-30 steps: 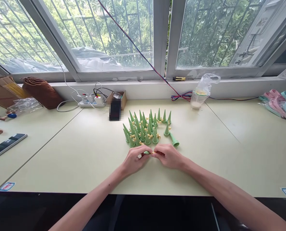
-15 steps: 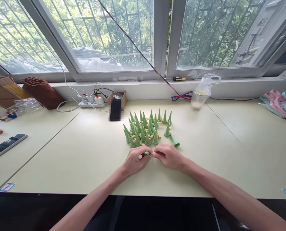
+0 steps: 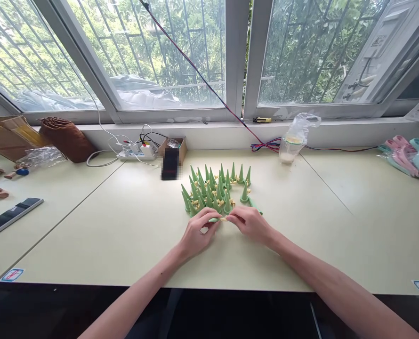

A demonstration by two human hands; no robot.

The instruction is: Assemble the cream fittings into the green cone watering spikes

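Observation:
My left hand (image 3: 199, 230) is closed around a small green cone (image 3: 213, 220), mostly hidden by the fingers. At the cone's right end a small yellowish piece (image 3: 223, 219) sticks out. My right hand (image 3: 251, 223) pinches at that yellowish piece, its fingertips close together. Just beyond both hands stands a cluster of upright green cones (image 3: 209, 188), with small yellow pieces lying among them. One cone (image 3: 244, 194) stands a little apart on the right. Another cone (image 3: 254, 204) lies on its side, partly hidden behind my right hand.
A phone-like dark object (image 3: 170, 164) leans on a small cardboard box (image 3: 182, 149). Behind are a power strip (image 3: 139, 153), a bagged cup (image 3: 290, 148) and a cable bundle (image 3: 266, 145). Far left lie a brown pouch (image 3: 67, 139) and a dark flat bar (image 3: 12, 219); pink and teal items (image 3: 407, 157) lie right.
Both hands have risen slightly in view, with the cone still in the left. The right fingertips have shifted a little away from the left, showing more of the yellowish piece.

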